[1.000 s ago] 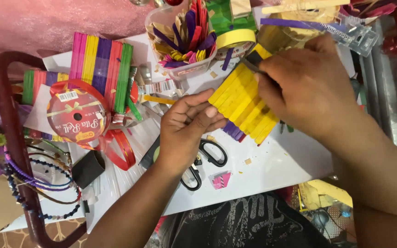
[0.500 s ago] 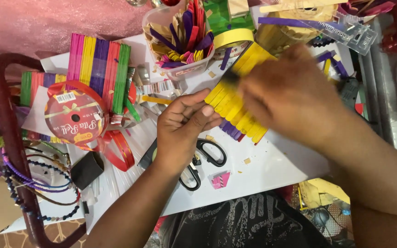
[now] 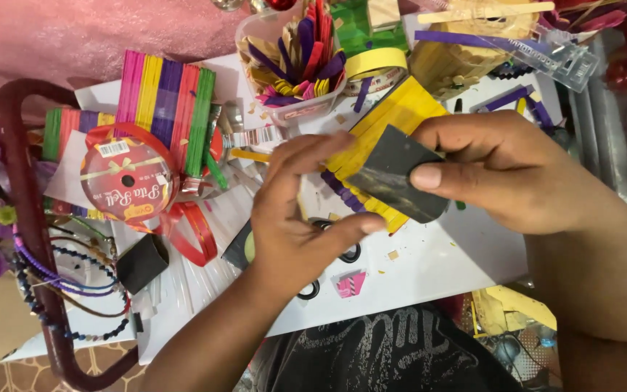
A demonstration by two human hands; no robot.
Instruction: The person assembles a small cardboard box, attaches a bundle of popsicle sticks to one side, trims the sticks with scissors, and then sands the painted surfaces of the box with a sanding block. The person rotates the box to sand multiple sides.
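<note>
- Our right hand [image 3: 517, 170] pinches a dark grey sheet [image 3: 395, 174] against the yellow craft-stick panel [image 3: 386, 127].
- Our left hand [image 3: 302, 218], fingers half curled, grips the panel's lower edge above the white desk [image 3: 437, 261].

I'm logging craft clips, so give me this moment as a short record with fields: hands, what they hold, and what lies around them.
right hand: pinches a dark grey sheet
left hand: steadies the yellow stick panel
under left hand: black scissors
left of hands: red ribbon spool, multicoloured stick panel
behind: tub of loose sticks
surface: white table
</note>
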